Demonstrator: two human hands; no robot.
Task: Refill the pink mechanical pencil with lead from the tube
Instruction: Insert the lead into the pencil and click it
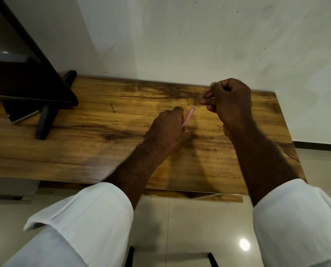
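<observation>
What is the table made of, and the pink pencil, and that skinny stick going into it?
The table looks like wood or a wood-look laminate: brown grain lines and a dark knot, with a slight sheen. The pink pencil, held in the left hand, seems to be smooth plastic, pale and glossy. The skinny stick in the right hand is thin and dark, probably pencil lead; too fine to be sure.

Dim warm light, lamp glare on floor tile (244, 244); wide-angle edge bending

Pink mechanical pencil (188, 117) tilted above table, thin dark lead (200, 99) entering its upper end
</observation>
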